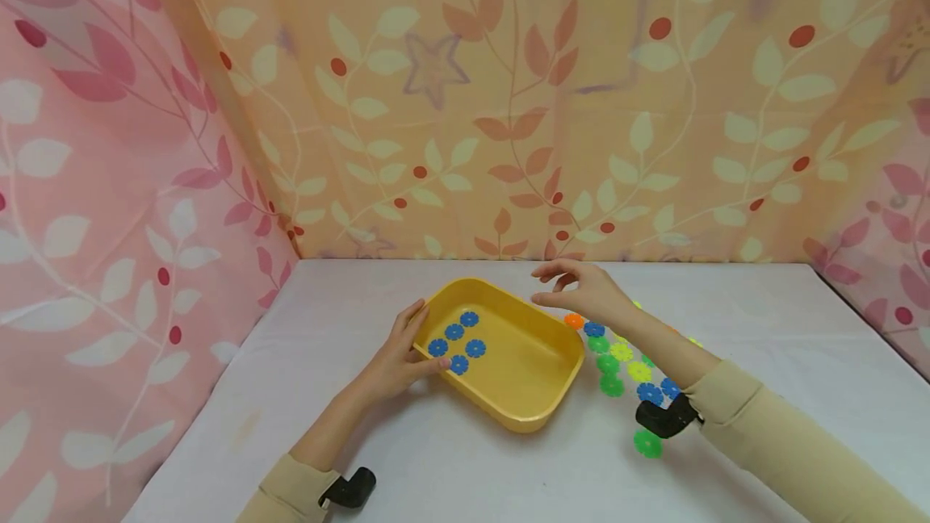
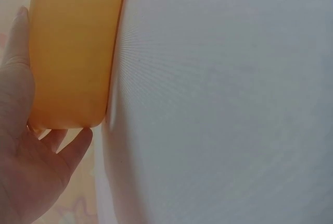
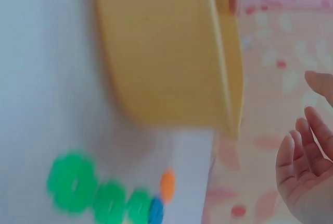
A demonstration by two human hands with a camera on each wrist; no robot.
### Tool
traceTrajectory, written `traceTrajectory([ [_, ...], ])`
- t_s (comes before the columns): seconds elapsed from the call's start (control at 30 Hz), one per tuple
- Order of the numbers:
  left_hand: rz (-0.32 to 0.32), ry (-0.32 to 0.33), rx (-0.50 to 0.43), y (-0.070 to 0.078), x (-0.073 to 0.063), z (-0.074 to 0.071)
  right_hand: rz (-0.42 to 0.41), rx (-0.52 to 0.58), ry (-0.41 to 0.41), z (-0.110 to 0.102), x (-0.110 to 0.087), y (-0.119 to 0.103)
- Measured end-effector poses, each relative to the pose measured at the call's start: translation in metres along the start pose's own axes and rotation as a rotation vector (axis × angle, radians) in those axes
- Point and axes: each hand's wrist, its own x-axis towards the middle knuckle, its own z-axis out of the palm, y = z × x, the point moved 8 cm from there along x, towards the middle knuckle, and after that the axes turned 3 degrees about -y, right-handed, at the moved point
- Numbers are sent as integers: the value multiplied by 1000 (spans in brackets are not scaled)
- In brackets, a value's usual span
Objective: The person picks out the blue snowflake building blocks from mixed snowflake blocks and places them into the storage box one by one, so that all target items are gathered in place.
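A yellow plastic tray sits at the middle of the table, with several blue flower-shaped discs lying toward its left end. My left hand grips that end, the thumb over the near rim and the fingers around the outer wall. In the left wrist view the fingertips meet the corner of the tray's wall. Above the table, just past the tray's right far side, my right hand hovers with loosely bent fingers and nothing in them. In the right wrist view its thumb and fingers are apart.
Right of the tray lies a loose spread of flower discs: green, yellow, blue and orange. My right forearm covers some of them. A single green disc lies nearer me. Patterned curtains stand behind the white table.
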Motion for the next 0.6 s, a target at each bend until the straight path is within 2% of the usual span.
traceTrajectory([
  [0.13,-3,3,5,0,-1,-1,79,-24,25,-22,-12,27],
  [0.27,-1,4,0,2,-2,-2,127,-55,46,-34,-22,54],
  [0.4,5,1,-1,3,-2,-1,176,-94,47,-37,-28,79],
  [0.6,7,-2,-2,3,-1,1,223,-166,-10,-31,-34,106],
])
